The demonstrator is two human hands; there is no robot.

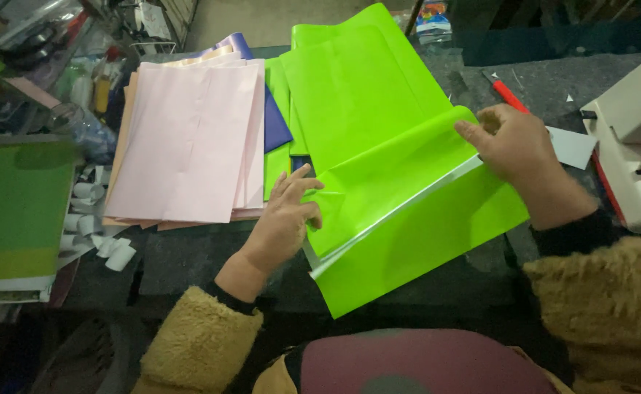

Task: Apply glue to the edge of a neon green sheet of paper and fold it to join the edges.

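Note:
A bright green paper sheet (422,233) lies on the dark work table (196,255) with its upper part folded down over a long silvery ruler (401,208). My left hand (285,219) presses on the fold's lower left end with fingers spread. My right hand (514,142) pinches the folded flap at the upper right end. More green sheets (357,87) lie stacked behind it.
A stack of pale pink sheets (189,142) lies to the left, over a blue sheet (275,124). A red-handled cutter (506,93) lies behind my right hand. A white machine (638,138) stands at far right. Curled paper scraps (105,241) and a green book (14,211) sit at left.

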